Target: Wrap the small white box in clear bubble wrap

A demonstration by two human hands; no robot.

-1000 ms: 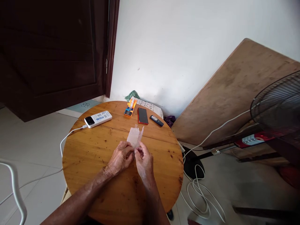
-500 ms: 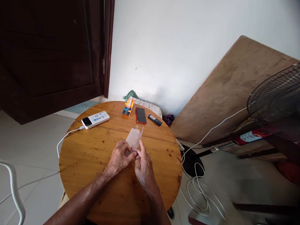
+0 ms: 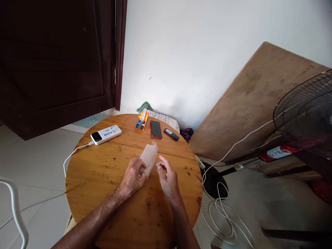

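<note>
A small piece of translucent whitish bubble wrap [image 3: 149, 155] lies slanted over the middle of the round wooden table [image 3: 103, 183]. My left hand [image 3: 133, 174] grips its near left edge, with the thumb on one side and curled fingers on the other. Whether anything is wrapped inside cannot be made out. To the right of the wrap, my right hand [image 3: 169, 178] is held apart from it, fingers bent loosely and holding nothing.
On the table's far side are an orange tape dispenser [image 3: 141, 120], a red-edged phone [image 3: 156, 130] and a small dark handheld device [image 3: 171, 134]. A white power bank [image 3: 106, 135] with a cable sits at left. A fan [image 3: 306, 107] stands at right.
My right hand has come off the bubble wrap and moved right, its fingers now apart. The wrap looks longer and flatter, still in my left hand.
</note>
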